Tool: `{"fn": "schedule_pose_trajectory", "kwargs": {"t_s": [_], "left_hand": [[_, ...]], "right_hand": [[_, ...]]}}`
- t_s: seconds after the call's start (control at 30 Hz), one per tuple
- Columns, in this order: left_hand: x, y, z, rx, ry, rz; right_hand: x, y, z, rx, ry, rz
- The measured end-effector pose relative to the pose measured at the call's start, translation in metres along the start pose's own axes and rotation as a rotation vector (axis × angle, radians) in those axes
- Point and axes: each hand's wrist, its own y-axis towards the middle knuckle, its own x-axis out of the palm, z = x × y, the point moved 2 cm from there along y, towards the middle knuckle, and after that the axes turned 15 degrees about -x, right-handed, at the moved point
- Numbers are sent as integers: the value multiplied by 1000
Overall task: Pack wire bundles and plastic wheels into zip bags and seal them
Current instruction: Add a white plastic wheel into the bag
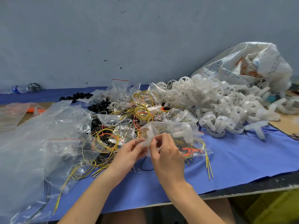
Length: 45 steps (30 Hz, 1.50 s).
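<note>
Both hands meet at the near edge of the small clear plastic zip bag (171, 131), centre of the view: left hand (131, 151) and right hand (168, 156) each pinch its mouth between thumb and fingertips, probably lining up the strip for sealing. A white spoked plastic wheel (183, 129) already sits inside. From the hands, the heap of loose white plastic wheels (218, 101) lies at two o'clock and the tangled yellow, orange and black wire bundles (105, 139) at ten, both within easy reach on the blue-covered surface (242, 156)
</note>
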Motion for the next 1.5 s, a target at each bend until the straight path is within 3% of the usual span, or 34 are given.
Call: {"fn": "schedule_pose_trajectory", "kwargs": {"t_s": [0.1, 0.37, 0.5, 0.63, 0.73, 0.9, 1.1, 1.2, 1.33, 1.5], "left_hand": [[2, -1, 8, 158, 304, -92], [27, 13, 48, 246, 509, -185], [42, 24, 46, 73, 384, -197], [53, 27, 35, -210, 36, -265], [58, 24, 30, -252, -61, -291], [57, 21, 45, -245, 179, -225], [36, 14, 66, 102, 649, -6], [33, 14, 56, 96, 444, 50], [40, 19, 33, -180, -25, -224], [52, 13, 23, -285, -141, -436]], "right_hand": [[-2, 3, -5, -83, -76, -1], [-8, 7, -7, -149, -206, -22], [-10, 12, -2, -74, -116, -74], [-12, 9, -1, -64, -67, -132], [-14, 4, -1, -57, -63, -143], [-21, 1, 1, -20, -26, -163], [-24, 0, -4, 0, 2, -128], [-21, -2, -8, 0, -2, -130], [-20, -3, -15, -22, -55, -75], [-17, -3, -14, -11, -52, -65]]}}
